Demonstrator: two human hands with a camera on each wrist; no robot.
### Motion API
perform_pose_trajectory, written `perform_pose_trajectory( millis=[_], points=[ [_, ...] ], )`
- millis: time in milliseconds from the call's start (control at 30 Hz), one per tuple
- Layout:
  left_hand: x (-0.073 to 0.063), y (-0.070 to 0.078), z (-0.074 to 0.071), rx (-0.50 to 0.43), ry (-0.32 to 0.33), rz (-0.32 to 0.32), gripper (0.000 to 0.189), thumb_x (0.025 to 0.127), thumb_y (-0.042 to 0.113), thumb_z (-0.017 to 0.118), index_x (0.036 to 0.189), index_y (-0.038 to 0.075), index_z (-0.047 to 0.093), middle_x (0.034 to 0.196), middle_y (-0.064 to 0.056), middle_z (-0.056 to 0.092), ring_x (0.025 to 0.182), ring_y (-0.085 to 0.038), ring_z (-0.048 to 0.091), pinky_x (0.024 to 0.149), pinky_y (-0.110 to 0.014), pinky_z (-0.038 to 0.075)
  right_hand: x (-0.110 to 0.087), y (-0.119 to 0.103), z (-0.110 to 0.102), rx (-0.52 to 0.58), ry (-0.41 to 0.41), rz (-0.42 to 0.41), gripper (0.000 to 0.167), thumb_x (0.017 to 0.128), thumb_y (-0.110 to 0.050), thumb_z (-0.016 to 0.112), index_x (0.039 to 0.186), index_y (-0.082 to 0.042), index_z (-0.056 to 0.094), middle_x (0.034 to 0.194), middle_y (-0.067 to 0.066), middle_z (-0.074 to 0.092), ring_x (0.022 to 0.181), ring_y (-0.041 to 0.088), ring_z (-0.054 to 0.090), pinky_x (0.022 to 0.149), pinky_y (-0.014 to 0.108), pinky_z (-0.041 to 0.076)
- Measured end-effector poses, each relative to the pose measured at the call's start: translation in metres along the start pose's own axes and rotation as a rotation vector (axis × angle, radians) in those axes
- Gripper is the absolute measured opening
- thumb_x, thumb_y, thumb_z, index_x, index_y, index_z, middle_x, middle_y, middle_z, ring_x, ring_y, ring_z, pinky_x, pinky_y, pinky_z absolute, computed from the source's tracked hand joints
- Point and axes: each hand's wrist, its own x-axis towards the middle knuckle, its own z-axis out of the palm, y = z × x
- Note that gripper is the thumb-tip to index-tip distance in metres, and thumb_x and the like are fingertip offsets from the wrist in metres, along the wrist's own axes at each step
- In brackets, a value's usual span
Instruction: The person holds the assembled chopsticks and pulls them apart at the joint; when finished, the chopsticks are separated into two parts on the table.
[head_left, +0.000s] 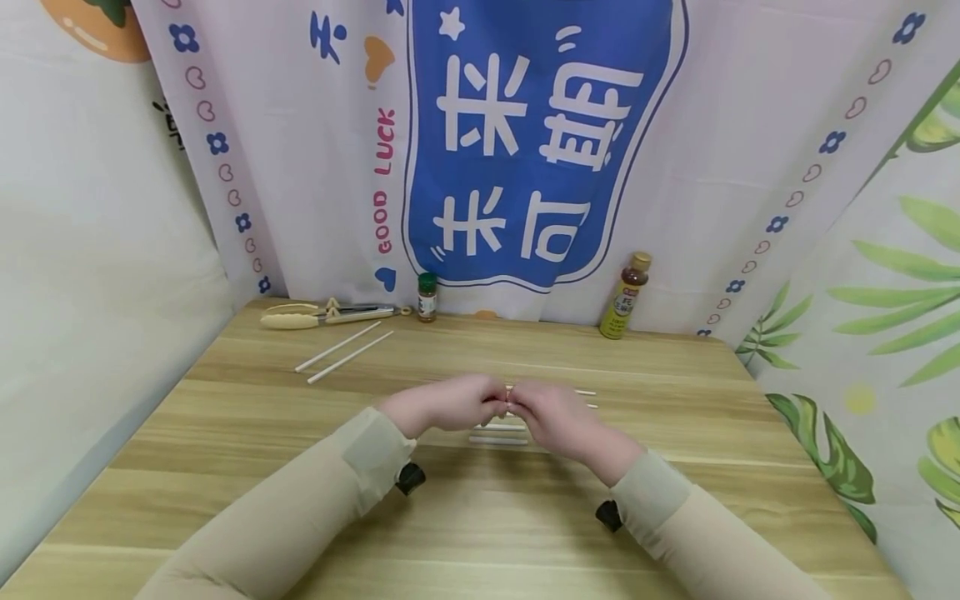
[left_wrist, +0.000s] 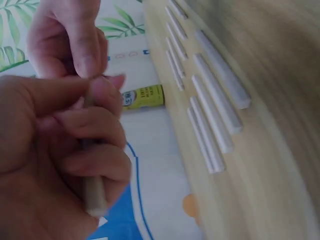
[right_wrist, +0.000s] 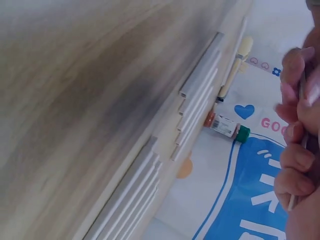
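Note:
Over the middle of the table my left hand and right hand meet, thumbs and fingertips side by side. Between them both grip a thin pale chopstick, its end sticking out below the curled left fingers in the left wrist view. Its other end shows beneath the right hand's fingers in the right wrist view; the middle is hidden by the fingers. Under the hands lie several short white stick pieces, set side by side in two groups, thicker pieces in one and thinner pieces in the other.
Two long white chopsticks lie at the back left, in front of cream-tipped tongs. A small green-capped jar stands by the back edge, and a yellow-labelled bottle at the back right. A printed curtain hangs behind the table.

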Motion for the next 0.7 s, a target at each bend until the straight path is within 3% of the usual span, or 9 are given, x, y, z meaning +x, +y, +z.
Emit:
perform_pose_trajectory(
  millis=[233, 367, 467, 567, 700],
  points=[
    [-0.006, 0.001, 0.002, -0.117, -0.019, 0.066, 0.02, 0.102, 0.009, 0.055, 0.087, 0.004, 0.067, 0.063, 0.004, 0.048, 0.057, -0.01, 0.044, 0.058, -0.026, 0.039, -0.01, -0.005, -0.011, 0.028, -0.029, -0.019, 0.01, 0.1, -0.014, 0.058, 0.096, -0.016, 0.066, 0.085, -0.009, 0.061, 0.072, 0.008, 0.055, 0.065, 0.032, 0.049],
    [-0.012, 0.0, -0.003, -0.143, -0.008, 0.078, 0.019, 0.103, 0.009, 0.052, 0.098, 0.007, 0.071, 0.065, 0.003, 0.052, 0.061, -0.01, 0.048, 0.063, -0.028, 0.043, -0.015, -0.003, -0.02, 0.094, -0.002, -0.032, 0.017, 0.098, -0.005, 0.06, 0.107, -0.012, 0.071, 0.1, -0.001, 0.07, 0.089, 0.014, 0.066, 0.076, 0.036, 0.054],
    [-0.017, -0.003, -0.007, -0.16, 0.03, 0.04, 0.022, 0.103, 0.013, 0.053, 0.112, 0.011, 0.072, 0.068, -0.002, 0.056, 0.061, -0.012, 0.048, 0.061, -0.03, 0.042, -0.022, 0.004, -0.027, 0.151, -0.003, 0.02, 0.024, 0.097, 0.0, 0.058, 0.117, -0.007, 0.07, 0.111, 0.005, 0.07, 0.099, 0.019, 0.066, 0.084, 0.039, 0.053],
    [-0.018, -0.004, -0.008, -0.096, 0.065, -0.015, 0.025, 0.104, 0.016, 0.052, 0.121, 0.012, 0.07, 0.084, -0.004, 0.064, 0.072, -0.012, 0.054, 0.067, -0.032, 0.046, -0.027, 0.011, -0.033, 0.191, -0.04, 0.095, 0.027, 0.1, -0.001, 0.054, 0.123, -0.004, 0.067, 0.114, 0.006, 0.068, 0.103, 0.02, 0.065, 0.088, 0.04, 0.052],
    [-0.017, -0.002, -0.001, 0.012, 0.067, -0.066, 0.024, 0.104, 0.008, 0.049, 0.12, 0.007, 0.067, 0.097, -0.006, 0.065, 0.083, -0.013, 0.055, 0.076, -0.036, 0.047, -0.034, 0.02, -0.035, 0.243, -0.091, 0.154, 0.026, 0.099, 0.003, 0.052, 0.121, -0.003, 0.065, 0.097, 0.001, 0.066, 0.09, 0.018, 0.064, 0.08, 0.037, 0.052]
  ],
)
